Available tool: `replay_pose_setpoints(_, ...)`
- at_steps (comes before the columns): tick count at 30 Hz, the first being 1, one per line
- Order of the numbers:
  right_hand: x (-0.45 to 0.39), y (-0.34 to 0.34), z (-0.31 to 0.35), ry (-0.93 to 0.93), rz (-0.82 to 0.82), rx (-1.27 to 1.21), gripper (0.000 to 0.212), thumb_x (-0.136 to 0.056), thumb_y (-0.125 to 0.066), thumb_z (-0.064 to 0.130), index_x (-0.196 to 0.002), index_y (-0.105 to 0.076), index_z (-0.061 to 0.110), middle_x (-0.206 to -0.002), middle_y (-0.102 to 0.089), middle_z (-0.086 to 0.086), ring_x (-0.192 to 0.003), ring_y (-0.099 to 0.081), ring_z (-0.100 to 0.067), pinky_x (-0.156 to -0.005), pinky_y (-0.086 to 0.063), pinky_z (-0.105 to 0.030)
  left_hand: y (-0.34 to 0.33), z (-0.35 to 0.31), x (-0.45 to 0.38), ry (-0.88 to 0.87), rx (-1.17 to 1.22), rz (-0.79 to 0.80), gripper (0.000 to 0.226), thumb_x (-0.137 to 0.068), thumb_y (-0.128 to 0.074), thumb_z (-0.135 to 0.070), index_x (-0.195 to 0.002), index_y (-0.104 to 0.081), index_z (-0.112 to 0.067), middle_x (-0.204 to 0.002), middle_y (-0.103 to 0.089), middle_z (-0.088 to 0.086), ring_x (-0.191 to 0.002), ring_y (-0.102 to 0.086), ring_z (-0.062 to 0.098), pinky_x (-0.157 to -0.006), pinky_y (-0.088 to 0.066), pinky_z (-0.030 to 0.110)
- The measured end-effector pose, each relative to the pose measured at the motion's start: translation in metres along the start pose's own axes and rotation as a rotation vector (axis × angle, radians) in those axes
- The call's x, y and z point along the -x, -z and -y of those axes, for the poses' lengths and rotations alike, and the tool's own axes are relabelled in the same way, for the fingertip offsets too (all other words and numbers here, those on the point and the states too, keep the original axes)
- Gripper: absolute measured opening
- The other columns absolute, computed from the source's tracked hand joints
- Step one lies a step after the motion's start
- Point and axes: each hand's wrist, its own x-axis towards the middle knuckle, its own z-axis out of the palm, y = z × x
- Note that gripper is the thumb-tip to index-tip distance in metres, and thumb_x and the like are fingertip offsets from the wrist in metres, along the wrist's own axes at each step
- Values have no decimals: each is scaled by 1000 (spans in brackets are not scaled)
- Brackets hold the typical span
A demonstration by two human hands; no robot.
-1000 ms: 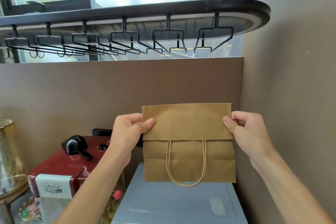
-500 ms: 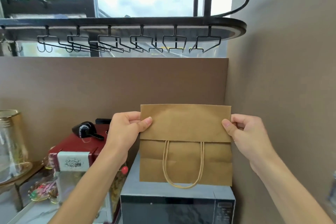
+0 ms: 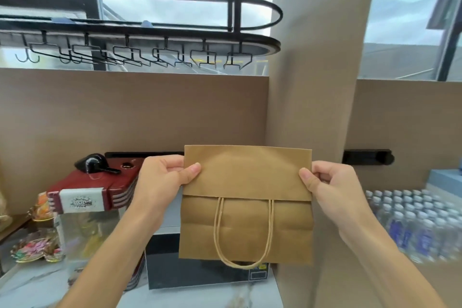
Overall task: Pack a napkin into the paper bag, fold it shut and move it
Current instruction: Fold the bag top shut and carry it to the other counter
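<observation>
A brown paper bag hangs in the air in front of me, its top folded over toward me into a flap, with twisted paper handles looping down below the fold. My left hand pinches the flap's left edge and my right hand pinches its right edge, thumbs on the front. The napkin is not visible; the bag's inside is hidden.
Behind the bag stands a microwave on a marble counter. A red popcorn machine is at the left, a brown pillar is behind the bag, several water bottles are at the right, and a black hanging rack is overhead.
The view has pulled back and swung right, revealing the microwave front, the pillar and the bottles. Both hands keep the same grip on the folded bag.
</observation>
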Motion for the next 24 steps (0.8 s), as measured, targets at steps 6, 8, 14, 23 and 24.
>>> replay_pose_setpoints(6, 21, 60, -5, -8, -10, 4, 23, -96, -64, 17, -76, -73, 10, -81, -73, -22, -73, -65, -41, -70, -55, -45, -47, -15, 29, -6, 7, 52, 9, -88, -73, -11, -89, -80, -16, -83, -82, 1, -79, -78, 14, -65, -58, 18)
replay_pose_setpoints(8, 26, 81, -10, -9, -22, -15, 26, -96, -64, 14, -73, -74, 21, -77, -74, -18, -65, -62, -25, -65, -50, -35, -68, -18, 37, -10, 14, 63, 9, -87, -73, -11, -89, -81, -16, -82, -82, 0, -78, -78, 14, -64, -58, 19)
replay_pose_setpoints(14, 30, 157, -37, -58, -15, -47, 25, -96, -63, 11, -74, -73, 10, -77, -70, -26, -63, -58, -18, -61, -49, -34, -146, -22, 61, -13, 40, 80, 10, -87, -74, -9, -87, -81, -16, -81, -82, 1, -76, -78, 12, -59, -55, 10)
replay_pose_setpoints(23, 16, 272, -89, -71, 12, -13, 30, -96, -62, 17, -82, -61, -9, -85, -59, -42, -67, -49, -22, -64, -43, -43, -267, -24, 94, -2, 39, 53, 10, -84, -76, -10, -92, -80, -16, -82, -82, -3, -79, -77, 10, -66, -58, 13)
replay_pose_setpoints(24, 12, 281, -95, -67, 18, -11, 32, -96, -62, 17, -84, -59, -13, -85, -58, -43, -68, -48, -23, -63, -43, -44, -277, -23, 96, -4, 40, 49, 10, -84, -76, -10, -93, -80, -16, -82, -82, -2, -79, -77, 10, -65, -57, 12)
